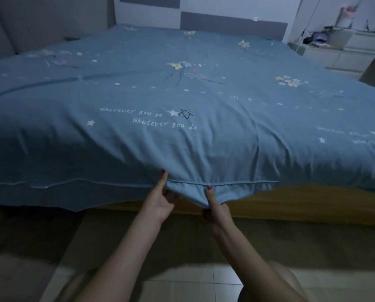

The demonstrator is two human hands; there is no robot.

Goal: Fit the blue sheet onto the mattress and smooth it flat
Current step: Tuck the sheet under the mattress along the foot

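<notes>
The sheet [182, 94] is woven cloth, matt blue, printed with pale stars, flowers and white script; it lies soft and creased near the bed's front edge, with a piped seam that catches a little light. Under its hanging hem the bed frame [291, 199] looks like wood, yellowish and smooth. The headboard [232, 23] at the far edge bears a grey panel, matt and seemingly cloth-covered, set in a white glossy surround. The floor [193, 277] is pale tile, smooth with a dull shine. The dresser [343, 51] beyond the right edge is white and smooth.
</notes>
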